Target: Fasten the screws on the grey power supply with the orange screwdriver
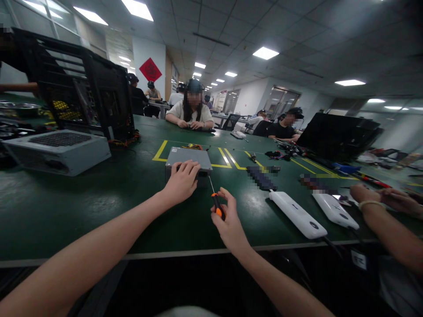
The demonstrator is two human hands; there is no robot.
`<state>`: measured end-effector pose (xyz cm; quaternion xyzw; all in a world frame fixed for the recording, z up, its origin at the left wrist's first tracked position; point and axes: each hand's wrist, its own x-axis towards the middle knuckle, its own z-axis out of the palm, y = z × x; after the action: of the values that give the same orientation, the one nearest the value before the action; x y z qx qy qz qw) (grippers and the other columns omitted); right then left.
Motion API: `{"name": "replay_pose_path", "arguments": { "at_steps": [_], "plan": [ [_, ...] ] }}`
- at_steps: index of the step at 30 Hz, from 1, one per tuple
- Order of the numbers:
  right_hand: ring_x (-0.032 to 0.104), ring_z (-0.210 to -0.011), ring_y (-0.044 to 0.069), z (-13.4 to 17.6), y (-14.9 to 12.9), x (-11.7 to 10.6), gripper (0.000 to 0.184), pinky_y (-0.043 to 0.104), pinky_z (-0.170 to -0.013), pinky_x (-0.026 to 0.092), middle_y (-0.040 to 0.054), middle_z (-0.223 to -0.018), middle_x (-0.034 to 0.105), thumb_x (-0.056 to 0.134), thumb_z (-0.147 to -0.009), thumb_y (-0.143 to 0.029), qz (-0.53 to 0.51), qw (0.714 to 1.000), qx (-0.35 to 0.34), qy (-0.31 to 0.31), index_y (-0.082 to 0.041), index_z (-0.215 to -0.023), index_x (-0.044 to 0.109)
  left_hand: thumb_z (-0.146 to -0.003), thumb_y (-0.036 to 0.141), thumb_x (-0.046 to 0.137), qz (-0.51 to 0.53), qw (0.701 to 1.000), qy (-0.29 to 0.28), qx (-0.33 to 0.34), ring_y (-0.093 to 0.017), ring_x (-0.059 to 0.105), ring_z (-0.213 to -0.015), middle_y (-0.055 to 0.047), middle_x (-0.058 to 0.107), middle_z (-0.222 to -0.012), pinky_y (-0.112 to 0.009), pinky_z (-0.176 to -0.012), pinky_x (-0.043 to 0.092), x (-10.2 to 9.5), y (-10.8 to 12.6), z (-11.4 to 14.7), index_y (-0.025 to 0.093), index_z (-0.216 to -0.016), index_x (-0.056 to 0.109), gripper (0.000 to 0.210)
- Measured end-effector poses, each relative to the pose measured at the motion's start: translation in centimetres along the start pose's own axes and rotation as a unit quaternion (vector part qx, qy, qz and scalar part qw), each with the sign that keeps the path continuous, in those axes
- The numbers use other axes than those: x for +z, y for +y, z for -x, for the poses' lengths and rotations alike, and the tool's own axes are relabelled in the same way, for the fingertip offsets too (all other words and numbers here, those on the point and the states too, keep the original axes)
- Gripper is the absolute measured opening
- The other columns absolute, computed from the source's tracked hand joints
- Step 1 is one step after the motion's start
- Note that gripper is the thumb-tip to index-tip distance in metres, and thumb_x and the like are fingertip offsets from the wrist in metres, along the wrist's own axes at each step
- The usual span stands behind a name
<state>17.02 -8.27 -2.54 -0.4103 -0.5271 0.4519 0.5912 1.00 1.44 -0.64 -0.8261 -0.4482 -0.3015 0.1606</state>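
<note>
A grey metal computer power supply (194, 155) rests on the green table in front of me, colored wires coming from its far side. My left hand (183, 178) grips it from the near left, fingers over the top face and front edge; the thumb is hidden. In my right hand (228, 218) is a screwdriver (217, 205) with an orange and black handle, held closed between thumb and fingers. Its thin shaft slants up to the power supply's near right corner. Whether the tip sits in a screw is too small to tell.
At left stand a larger power supply (59, 152) and an open black computer case (82, 88). Two white power-bank-like devices (297, 213) lie at right, near a co-worker's hands (373, 198). A black monitor-like panel (337, 136) stands beyond. Another person (191, 108) sits opposite.
</note>
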Motion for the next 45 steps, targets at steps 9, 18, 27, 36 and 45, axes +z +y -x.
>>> {"name": "replay_pose_path", "arguments": {
  "at_steps": [9,18,27,36,45],
  "plan": [
    [0.051,-0.096,0.019,-1.1,-1.7,-1.1,0.013,0.034,-0.081,0.041,0.0081,-0.105,0.050,0.046,-0.083,-0.018,0.382,0.869,-0.280,-0.145,-0.023,-0.089,0.057,-0.080,0.020,0.042,-0.003,1.000,0.006,0.003,-0.027,0.036,-0.122,-0.012,0.047,-0.127,-0.047,-0.097,0.024,0.0,0.1,0.0,0.018,-0.122,0.040,0.042],
    [0.054,-0.066,0.015,-4.5,-2.5,-3.8,0.028,0.028,-0.063,0.040,0.0062,-0.085,0.063,0.045,-0.083,-0.043,0.481,0.726,-0.422,-0.250,-0.021,-0.072,0.058,-0.080,0.021,0.043,0.003,1.000,0.003,0.006,-0.027,0.036,-0.122,-0.012,0.047,-0.126,-0.047,-0.097,0.025,0.0,0.0,0.0,0.019,-0.122,0.040,0.042],
    [0.054,-0.098,0.021,-4.2,-0.8,-5.1,0.030,0.036,-0.078,0.046,0.0119,-0.112,0.055,0.045,-0.082,-0.029,0.379,0.780,-0.429,-0.251,-0.022,-0.110,0.052,-0.079,0.021,0.044,0.003,1.000,0.001,0.007,-0.028,0.035,-0.122,-0.013,0.045,-0.128,-0.047,-0.097,0.025,0.3,-0.1,-0.1,0.019,-0.123,0.040,0.044],
    [0.058,-0.097,0.022,-3.8,-0.5,-4.4,0.033,0.039,-0.080,0.048,0.0102,-0.104,0.061,0.061,-0.073,-0.032,0.263,0.868,-0.359,-0.220,-0.022,-0.103,0.053,-0.079,0.022,0.045,0.006,1.000,-0.001,0.004,-0.027,0.035,-0.122,-0.012,0.046,-0.127,-0.046,-0.097,0.024,0.3,-0.1,0.0,0.020,-0.122,0.040,0.044],
    [0.058,-0.097,0.022,-3.7,-1.0,-4.9,0.032,0.038,-0.081,0.047,0.0089,-0.108,0.059,0.066,-0.071,-0.029,0.277,0.870,-0.361,-0.190,-0.024,-0.102,0.061,-0.080,0.023,0.045,-0.002,1.000,-0.004,0.012,-0.027,0.036,-0.121,-0.012,0.046,-0.127,-0.046,-0.097,0.024,0.2,-0.2,0.0,0.018,-0.122,0.040,0.042]
  ]
}}
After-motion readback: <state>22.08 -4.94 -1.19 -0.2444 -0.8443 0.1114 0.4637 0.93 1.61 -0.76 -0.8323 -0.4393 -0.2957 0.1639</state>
